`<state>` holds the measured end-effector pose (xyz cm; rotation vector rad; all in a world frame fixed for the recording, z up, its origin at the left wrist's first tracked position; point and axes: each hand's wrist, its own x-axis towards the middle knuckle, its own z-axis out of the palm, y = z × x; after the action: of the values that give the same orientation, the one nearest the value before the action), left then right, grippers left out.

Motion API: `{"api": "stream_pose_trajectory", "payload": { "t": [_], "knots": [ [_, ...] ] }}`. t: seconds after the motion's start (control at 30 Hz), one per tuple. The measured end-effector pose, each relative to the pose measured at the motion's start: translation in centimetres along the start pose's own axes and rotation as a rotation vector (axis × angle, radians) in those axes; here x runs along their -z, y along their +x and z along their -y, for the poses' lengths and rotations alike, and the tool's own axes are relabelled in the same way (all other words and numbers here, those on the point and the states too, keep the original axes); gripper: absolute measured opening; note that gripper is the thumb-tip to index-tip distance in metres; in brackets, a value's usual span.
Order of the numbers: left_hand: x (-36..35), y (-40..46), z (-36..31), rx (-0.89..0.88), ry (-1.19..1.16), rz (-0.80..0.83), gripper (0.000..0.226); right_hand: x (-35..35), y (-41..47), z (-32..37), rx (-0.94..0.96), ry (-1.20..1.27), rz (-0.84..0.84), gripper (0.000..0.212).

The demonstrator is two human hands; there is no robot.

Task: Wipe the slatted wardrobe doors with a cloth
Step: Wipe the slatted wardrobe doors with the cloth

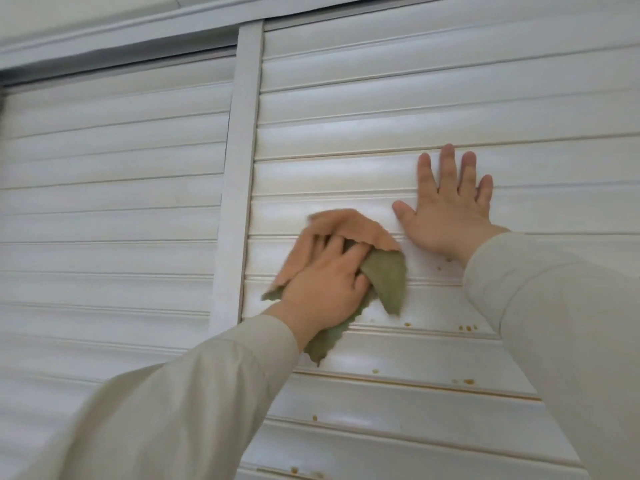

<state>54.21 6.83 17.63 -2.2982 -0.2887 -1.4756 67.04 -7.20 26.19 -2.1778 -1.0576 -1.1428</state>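
Head view only. Two white slatted doors, split by an upright stile (239, 174); all places below given from that stile.

Just right of stile, on the right door (433, 98): left hand (322, 292), fingers curled loosely into a cloth (349, 244), pressing it against the slats. Cloth two-toned, orange upper part, green lower part, bunched under the palm, one green tail hanging below the wrist. Further right of stile, same door: right hand (446, 209), flat, fingers straight and spread, palm on the slats, holding nothing, seemingly bracing the door.

Left of stile: the left door (110, 188), set slightly behind, untouched by either hand.

Down and right of stile, below both hands: small brown spots (467, 328) scattered on several slats, more lower still near the bottom edge.

Key relation, as judged: slats run level, long axis left to right, so strokes best follow that line. Spots lie below and to the right of the cloth, nearer the cloth hand's downward reach than the braced hand. Likely next: cloth down a slat or two, then sideways away from stile. Wiping seemingly far from complete.
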Motion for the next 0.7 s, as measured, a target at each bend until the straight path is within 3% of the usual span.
{"api": "stream_pose_trajectory", "payload": {
  "t": [0.1, 0.23, 0.3, 0.37, 0.4, 0.47, 0.6, 0.7],
  "knots": [
    [1.6, 1.7, 0.1, -0.089, 0.086, 0.012, 0.051, 0.3, -0.3, -0.5, 0.031, 0.044, 0.017, 0.08],
    [4.8, 4.5, 0.2, 0.097, -0.135, 0.297, 0.056, 1.5, -0.3, -0.2, 0.002, 0.128, 0.012, 0.073],
    [5.9, 5.3, 0.0, 0.139, -0.206, 0.403, 0.066, 2.5, -1.2, 1.1, -0.004, 0.216, -0.15, 0.056],
    [6.8, 5.5, -0.3, 0.123, -0.269, 0.476, 0.072, 3.2, -3.1, 3.5, 0.129, 0.3, -0.348, 0.031],
    [7.0, 5.4, -0.3, 0.104, -0.317, 0.488, 0.065, 3.2, -4.1, 4.9, 0.225, 0.311, -0.368, 0.02],
    [7.2, 5.0, 0.1, 0.064, -0.374, 0.472, 0.04, 2.3, -5.6, 7.4, 0.314, 0.325, -0.251, 0.012],
    [7.6, 4.4, 2.0, 0.05, -0.442, 0.5, 0.049, 1.6, -5.3, 8.7, 0.11, 0.582, 0.012, 0.015],
    [8.8, 3.8, 4.1, 0.124, -0.546, 0.333, 0.045, 0.6, -4.9, 9.3, 0.149, 0.438, 0.036, 0.018]
  ]
}}
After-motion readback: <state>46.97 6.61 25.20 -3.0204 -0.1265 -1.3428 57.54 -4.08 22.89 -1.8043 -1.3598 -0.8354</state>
